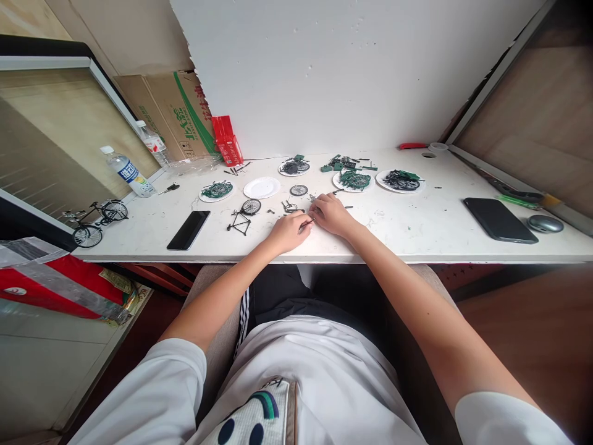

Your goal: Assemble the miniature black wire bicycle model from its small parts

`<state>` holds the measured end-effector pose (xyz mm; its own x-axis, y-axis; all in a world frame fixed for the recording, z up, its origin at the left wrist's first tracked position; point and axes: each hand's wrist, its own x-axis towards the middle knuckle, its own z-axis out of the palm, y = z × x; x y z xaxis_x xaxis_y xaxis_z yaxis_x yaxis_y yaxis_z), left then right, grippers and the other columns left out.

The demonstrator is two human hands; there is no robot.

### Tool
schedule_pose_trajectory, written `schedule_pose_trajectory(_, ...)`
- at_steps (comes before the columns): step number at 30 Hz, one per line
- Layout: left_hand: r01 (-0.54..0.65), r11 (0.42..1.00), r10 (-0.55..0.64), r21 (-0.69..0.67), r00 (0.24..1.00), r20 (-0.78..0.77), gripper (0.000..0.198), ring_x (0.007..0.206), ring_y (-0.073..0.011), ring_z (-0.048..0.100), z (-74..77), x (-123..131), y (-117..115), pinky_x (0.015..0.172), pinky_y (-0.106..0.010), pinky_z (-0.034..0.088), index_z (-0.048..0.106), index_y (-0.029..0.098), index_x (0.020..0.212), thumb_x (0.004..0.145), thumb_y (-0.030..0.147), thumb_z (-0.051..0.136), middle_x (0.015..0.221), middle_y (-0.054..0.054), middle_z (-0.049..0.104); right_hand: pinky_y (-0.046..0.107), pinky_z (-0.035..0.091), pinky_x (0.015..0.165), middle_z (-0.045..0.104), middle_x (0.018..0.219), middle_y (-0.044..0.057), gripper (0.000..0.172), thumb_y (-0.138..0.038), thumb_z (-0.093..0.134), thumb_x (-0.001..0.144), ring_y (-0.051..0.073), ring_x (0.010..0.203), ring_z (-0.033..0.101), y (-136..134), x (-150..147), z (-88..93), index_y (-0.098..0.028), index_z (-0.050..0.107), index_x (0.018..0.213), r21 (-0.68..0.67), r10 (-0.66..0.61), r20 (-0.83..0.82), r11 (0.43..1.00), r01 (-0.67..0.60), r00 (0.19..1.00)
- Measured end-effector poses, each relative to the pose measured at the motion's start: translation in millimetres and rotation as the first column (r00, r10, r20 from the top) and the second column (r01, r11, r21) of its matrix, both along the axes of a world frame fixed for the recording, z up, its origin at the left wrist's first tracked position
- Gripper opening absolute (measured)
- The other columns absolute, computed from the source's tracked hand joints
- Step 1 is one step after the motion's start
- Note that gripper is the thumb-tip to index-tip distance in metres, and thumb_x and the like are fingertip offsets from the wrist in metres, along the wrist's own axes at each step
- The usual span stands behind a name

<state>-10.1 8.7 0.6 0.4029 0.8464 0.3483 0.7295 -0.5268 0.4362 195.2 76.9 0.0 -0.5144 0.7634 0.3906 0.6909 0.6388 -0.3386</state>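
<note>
My left hand (288, 231) and my right hand (330, 214) meet on the white table (417, 228) near its front edge. Both have their fingers closed, pinching a small thin dark part (306, 224) between them; I cannot make out what it is. Just left of my hands lies a partly built small bicycle frame with one wheel (244, 216). A loose wheel (299, 190) and small metal bits (291, 207) lie just beyond my hands.
Paper plates with green and black parts (354, 180) (399, 180) (216, 190) (294, 166) and an empty plate (262, 187) line the back. Two black phones (188, 229) (499, 219), a finished model bicycle (95, 221), water bottles (128, 171), a mouse (545, 223) and a red box (228, 142) are around.
</note>
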Motion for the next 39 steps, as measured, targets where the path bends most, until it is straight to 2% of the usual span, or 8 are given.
schedule_pose_trajectory(39, 0.001, 1.000, -0.001, 0.007, 1.000, 0.002, 0.017, 0.076, -0.0191, 0.060, 4.3, -0.3, -1.8, 0.074, -0.032, 0.045, 0.074, 0.022, 0.100, 0.105, 0.030, 0.059, 0.096, -0.005, 0.069, 0.048, 0.047, 0.093, 0.073, 0.114, 0.019, 0.022, -0.029, 0.058, 0.104, 0.038, 0.111, 0.059, 4.2, -0.6, -4.7, -0.018, 0.077, 0.106, 0.051, 0.001, 0.010, 0.999, -0.001, 1.000)
